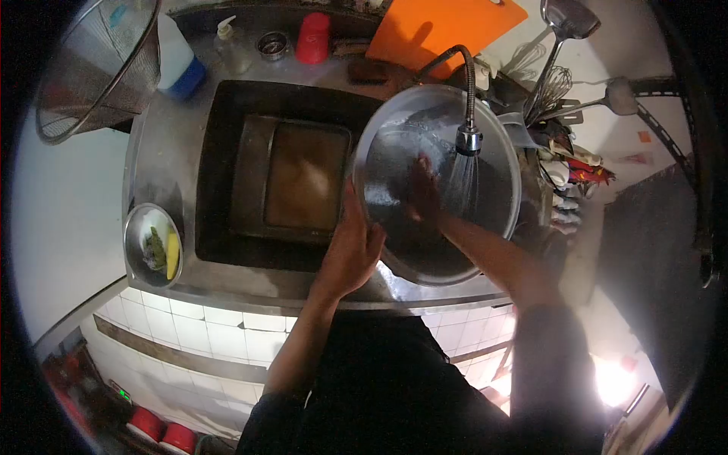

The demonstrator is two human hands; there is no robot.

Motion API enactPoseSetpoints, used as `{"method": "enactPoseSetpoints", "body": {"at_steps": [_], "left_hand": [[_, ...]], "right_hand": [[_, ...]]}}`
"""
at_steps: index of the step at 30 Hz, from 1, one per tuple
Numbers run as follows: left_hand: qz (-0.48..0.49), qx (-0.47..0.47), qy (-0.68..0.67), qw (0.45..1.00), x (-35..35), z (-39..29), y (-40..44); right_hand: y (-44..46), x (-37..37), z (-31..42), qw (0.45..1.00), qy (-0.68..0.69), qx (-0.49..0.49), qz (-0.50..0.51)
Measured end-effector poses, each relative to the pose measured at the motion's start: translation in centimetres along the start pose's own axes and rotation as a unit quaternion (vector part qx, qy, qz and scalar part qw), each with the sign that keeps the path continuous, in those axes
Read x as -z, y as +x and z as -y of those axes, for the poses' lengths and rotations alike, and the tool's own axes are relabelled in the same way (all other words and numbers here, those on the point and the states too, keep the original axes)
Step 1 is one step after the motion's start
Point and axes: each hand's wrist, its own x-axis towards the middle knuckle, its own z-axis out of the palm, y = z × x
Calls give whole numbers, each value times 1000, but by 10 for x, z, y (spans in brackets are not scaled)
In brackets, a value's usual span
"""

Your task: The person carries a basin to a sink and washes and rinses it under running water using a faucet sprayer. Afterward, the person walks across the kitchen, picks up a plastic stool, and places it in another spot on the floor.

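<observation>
- Steel counter (159, 167) is running along both sides of the wide metal basin (390, 136), the landmark for these notes.
- Basin is sitting on the counter, directly under the tap; its left rim is overlapping the sink edge from this angle.
- Left hand (350, 246) is bracing against the basin's near-left rim, fingers lying along the outside, thumb standing apart; whether it is clamping the rim, cannot tell.
- Right hand (423, 189) is reaching inside the basin, unclenched, fingers stretching toward the far wall; contact with the metal, cannot tell.
- Tap (469, 140) is hanging over the basin's right half on a flexible neck, spraying water (464, 182) into it, just right of the right hand.
- Dark sink (220, 174) is lying just left of the basin; its floor is showing brownish.
- Small bowl (140, 273) is standing well left of the basin, past the sink, holding a green item (155, 249) and a yellow item (173, 254).
- Red cup (312, 39), metal cup (271, 45) and pump bottle (231, 49) are standing behind and left of the basin.
- Orange board (447, 30) is showing behind the basin.
- Whisk (557, 83) and metal spatula (572, 19) are showing beyond its far-right side.
</observation>
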Motion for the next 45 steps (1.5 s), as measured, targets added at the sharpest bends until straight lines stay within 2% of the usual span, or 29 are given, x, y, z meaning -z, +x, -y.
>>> {"method": "enactPoseSetpoints", "body": {"at_steps": [2,4,5,6,7,9,10,11,12,15,18,20,22,25,27,30,31,33,35,37,39,42,45], "left_hand": [[24,35,-17,999,2,-2,1],[43,67,-34,996,4,-4,5],[39,38,13,998,5,-4,7],[37,24,37,998,6,-4,6],[35,11,62,997,6,-3,5],[51,48,5,998,6,3,1],[58,59,-13,997,6,4,0],[46,34,18,998,5,4,-1],[31,8,47,998,4,4,0],[11,-39,58,997,-6,10,-4],[24,10,45,999,-4,0,0],[48,35,37,998,-3,2,-3],[68,54,30,996,-2,2,-2],[80,131,-72,985,-3,0,2],[35,52,-7,998,-5,5,3],[10,24,78,997,-12,11,-4],[6,22,78,997,-12,10,-4],[41,75,-25,996,-11,6,-4],[40,82,-23,996,-10,-1,0],[47,93,-14,994,-8,-3,-3],[2,50,34,998,-11,-3,-1],[10,65,-5,998,-15,8,-2],[3,64,4,998,-15,0,1]], "right_hand": [[38,-24,-8,997,-26,-62,36],[60,-47,-7,965,-115,-64,228],[55,-93,-16,995,-92,27,18],[45,-135,-25,972,-65,117,-192],[32,-170,-33,972,-62,117,-192],[6,-128,-15,985,-10,172,-2],[-3,-104,-19,971,27,221,83],[-12,-76,-24,951,65,258,155],[-13,-56,-31,941,67,280,179],[-3,-17,-36,962,-55,237,124],[25,-11,-14,965,-242,101,-23],[42,-37,-10,979,-194,49,-43],[47,-64,-4,987,-131,93,-23],[26,-96,-1,977,-15,207,39],[8,-86,-6,952,68,271,121],[1,-45,-41,921,109,312,208],[3,-34,-49,937,86,284,187],[8,-26,-63,973,46,195,114],[9,-30,-72,996,27,79,14],[2,-42,-72,998,-4,7,-63],[-4,-56,-69,982,-88,-68,-154],[-35,-68,-49,989,-93,-73,-90],[-62,-45,-23,991,-83,-13,102]]}}
